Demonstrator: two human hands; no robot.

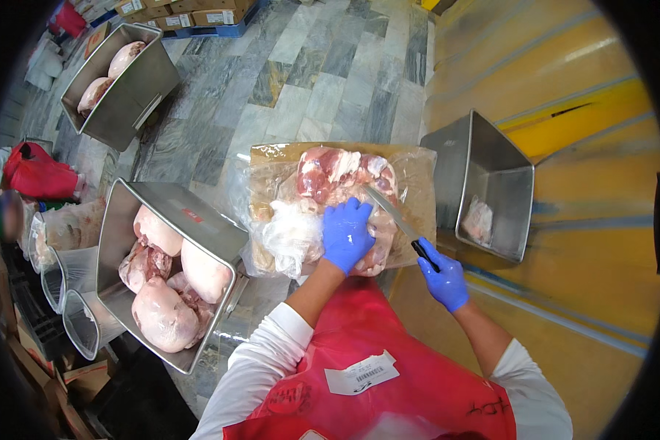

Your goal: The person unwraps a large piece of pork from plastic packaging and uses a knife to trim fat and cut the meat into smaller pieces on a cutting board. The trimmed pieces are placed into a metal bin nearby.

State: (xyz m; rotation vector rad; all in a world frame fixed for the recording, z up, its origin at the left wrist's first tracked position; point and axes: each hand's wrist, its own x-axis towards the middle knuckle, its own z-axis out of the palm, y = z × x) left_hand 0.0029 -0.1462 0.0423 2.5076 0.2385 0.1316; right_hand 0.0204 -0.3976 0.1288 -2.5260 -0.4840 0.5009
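Note:
Raw meat (328, 172) in red and pale pieces lies on a clear plastic sheet over a brown cardboard box (416, 183) in front of me. Gloved in blue, my left hand (347, 233) rests on the meat with its fingers pointing away from me. Crumpled whitish plastic (292, 233) bunches just left of that hand. My right hand (443, 279), also in a blue glove, is closed around the black handle of a knife (396, 213). The knife's long blade slants up and left across the meat's right side, its tip near the upper pieces.
At left, a metal bin (191, 218) holds several large pale meat cuts. Another metal bin (128, 110) with meat stands at the far left. To the right, a metal bin (517, 180) contains one small pale piece. A person in red (40, 172) is at the left edge.

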